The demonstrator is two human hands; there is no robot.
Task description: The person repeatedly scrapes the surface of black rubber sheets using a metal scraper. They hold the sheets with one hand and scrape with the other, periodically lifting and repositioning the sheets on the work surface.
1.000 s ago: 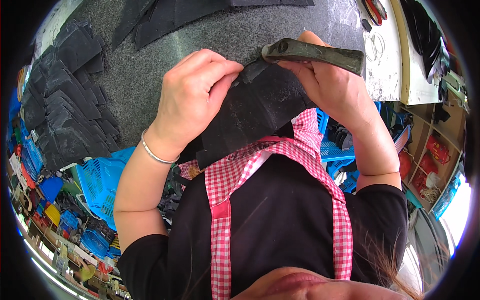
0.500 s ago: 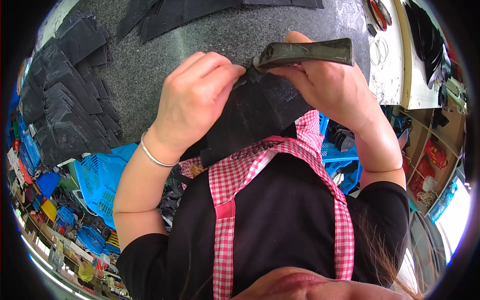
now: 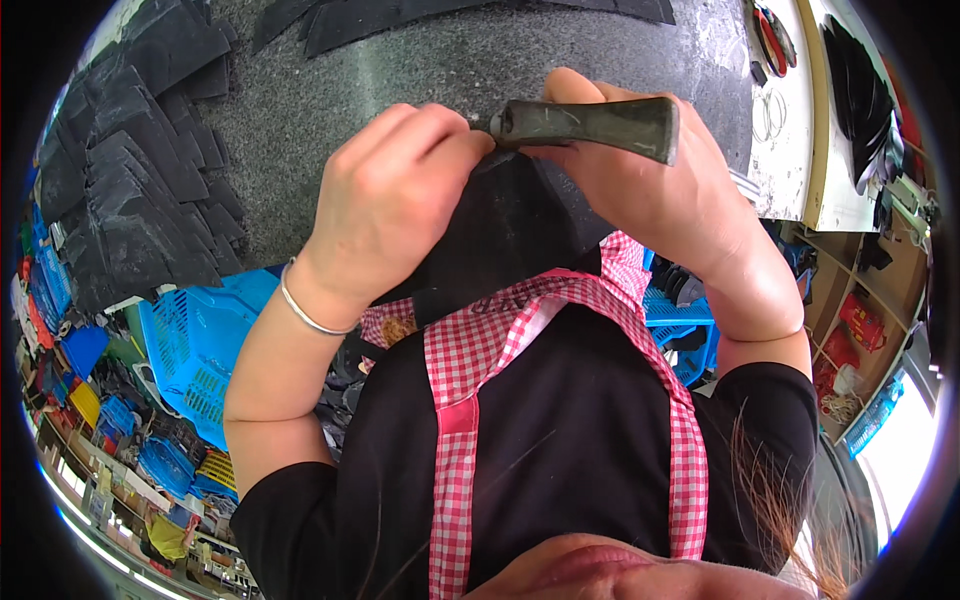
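Since the earlier frame, both hands and the dark piece have been brought nearer to the camera, and the tool's handle has been swung to lie almost level, its butt pointing right. Much is concealed: the working end of the dark handled tool (image 3: 590, 125) is hidden where the fingers meet, so its blade cannot be made out, and the near part of the black sheet piece (image 3: 510, 225) is cut off behind the red-and-white checked apron (image 3: 470, 345). Whether the piece rests on the grey speckled table (image 3: 400, 70) cannot be told. The piece is seen as matte black, flat and slightly curled, held between the two hands just beyond the chest. Its far edge is pinched by the closed left hand (image 3: 385, 195), while the tool's handle is gripped firmly by the right hand (image 3: 650, 190). Stacks of similar black cut pieces (image 3: 130, 170) are laid at far left, and a blue plastic crate (image 3: 195, 345) is seen below them.
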